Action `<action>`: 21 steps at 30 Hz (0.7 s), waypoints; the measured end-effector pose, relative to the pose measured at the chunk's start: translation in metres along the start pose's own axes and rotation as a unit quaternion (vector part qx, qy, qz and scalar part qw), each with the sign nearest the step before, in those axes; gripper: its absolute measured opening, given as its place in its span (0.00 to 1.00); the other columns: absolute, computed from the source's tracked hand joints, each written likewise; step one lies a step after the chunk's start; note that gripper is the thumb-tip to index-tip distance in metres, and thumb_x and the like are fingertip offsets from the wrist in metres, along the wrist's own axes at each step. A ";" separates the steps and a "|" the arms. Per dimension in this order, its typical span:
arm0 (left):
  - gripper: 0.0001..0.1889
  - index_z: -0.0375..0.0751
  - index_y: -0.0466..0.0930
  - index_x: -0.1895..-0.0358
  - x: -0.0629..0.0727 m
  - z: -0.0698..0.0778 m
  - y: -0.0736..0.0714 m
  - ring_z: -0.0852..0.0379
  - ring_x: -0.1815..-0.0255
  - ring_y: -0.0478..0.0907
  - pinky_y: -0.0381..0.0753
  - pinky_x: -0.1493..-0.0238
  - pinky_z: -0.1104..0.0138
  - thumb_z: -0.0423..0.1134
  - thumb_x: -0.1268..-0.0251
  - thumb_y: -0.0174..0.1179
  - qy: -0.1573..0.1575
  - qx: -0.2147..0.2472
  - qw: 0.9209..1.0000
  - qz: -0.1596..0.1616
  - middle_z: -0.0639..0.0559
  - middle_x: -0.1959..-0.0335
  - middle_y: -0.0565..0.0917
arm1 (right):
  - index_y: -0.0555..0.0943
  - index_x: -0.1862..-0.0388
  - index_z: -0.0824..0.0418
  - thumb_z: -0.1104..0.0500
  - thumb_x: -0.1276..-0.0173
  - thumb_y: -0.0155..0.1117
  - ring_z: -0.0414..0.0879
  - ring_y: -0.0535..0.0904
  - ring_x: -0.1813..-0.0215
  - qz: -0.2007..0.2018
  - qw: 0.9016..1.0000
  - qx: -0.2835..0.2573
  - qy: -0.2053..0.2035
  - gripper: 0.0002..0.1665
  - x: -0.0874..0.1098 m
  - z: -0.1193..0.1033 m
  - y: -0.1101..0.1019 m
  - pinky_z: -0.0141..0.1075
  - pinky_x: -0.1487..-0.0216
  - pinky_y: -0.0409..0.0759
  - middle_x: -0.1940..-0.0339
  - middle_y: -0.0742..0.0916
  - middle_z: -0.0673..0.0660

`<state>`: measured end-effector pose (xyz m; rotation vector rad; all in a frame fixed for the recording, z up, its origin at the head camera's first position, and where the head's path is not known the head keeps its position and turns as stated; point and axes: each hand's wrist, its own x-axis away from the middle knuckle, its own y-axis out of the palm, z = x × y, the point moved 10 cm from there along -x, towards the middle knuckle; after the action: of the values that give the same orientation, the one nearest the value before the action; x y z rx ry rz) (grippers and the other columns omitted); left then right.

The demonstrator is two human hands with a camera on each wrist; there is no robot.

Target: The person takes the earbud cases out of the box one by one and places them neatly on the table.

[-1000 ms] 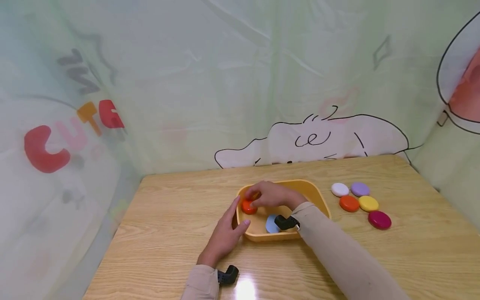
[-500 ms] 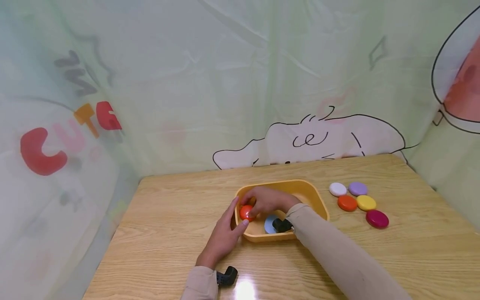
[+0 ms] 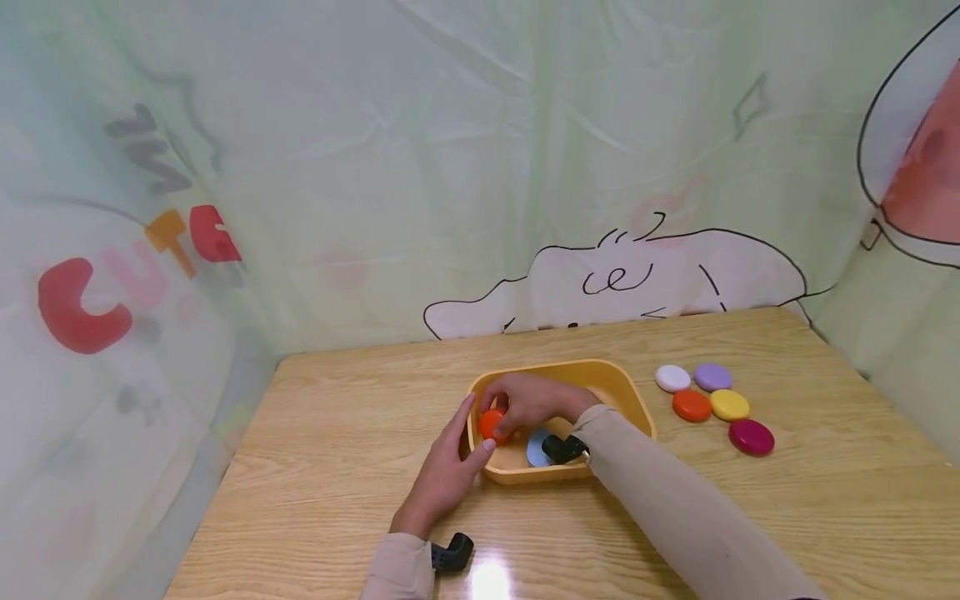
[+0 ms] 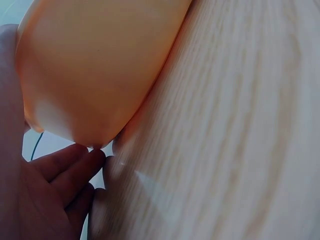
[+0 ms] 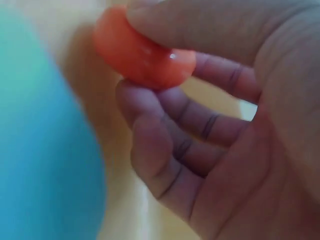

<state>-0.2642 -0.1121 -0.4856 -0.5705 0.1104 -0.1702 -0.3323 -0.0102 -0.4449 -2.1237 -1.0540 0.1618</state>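
Observation:
My right hand (image 3: 531,398) reaches into a yellow-orange plastic tray (image 3: 555,364) and pinches a glossy orange-red round disc (image 3: 491,427) near the left end. In the right wrist view, the thumb lies over the disc (image 5: 145,50) and fingers sit beneath it. A light blue disc (image 3: 536,448) lies in the tray, partly covered by the right wrist camera. My left hand (image 3: 442,475) rests at the tray's front left corner, its fingers straight. Seen from the left wrist, fingertips touch the tray's outer wall (image 4: 100,65).
Right of the tray, several discs lie grouped on the wooden table (image 3: 330,450): white (image 3: 672,378), lavender (image 3: 712,377), orange-red (image 3: 692,406), yellow (image 3: 730,405) and magenta (image 3: 752,437). A printed curtain (image 3: 375,183) hangs along the back and sides.
The right hand and the pinched orange-red disc have shifted slightly toward me, and the disc has tilted. The left hand stays at the tray's corner. The head view has drifted a little.

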 end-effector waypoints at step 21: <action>0.38 0.77 0.45 0.21 0.001 0.000 0.000 0.55 0.21 0.51 0.54 0.24 0.52 0.62 0.29 0.55 -0.008 0.019 1.000 -0.003 0.62 0.20 0.54 | 0.77 0.40 0.64 0.57 0.33 0.70 0.56 0.84 0.62 0.133 0.983 -0.117 -0.038 0.25 0.077 -0.017 -0.052 0.42 0.64 0.85 0.53 0.82 0.60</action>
<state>-0.2637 -0.1122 -0.4858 -0.5351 0.0910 -0.1727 -0.3081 0.0569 -0.3821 -2.4877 -0.8619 0.2604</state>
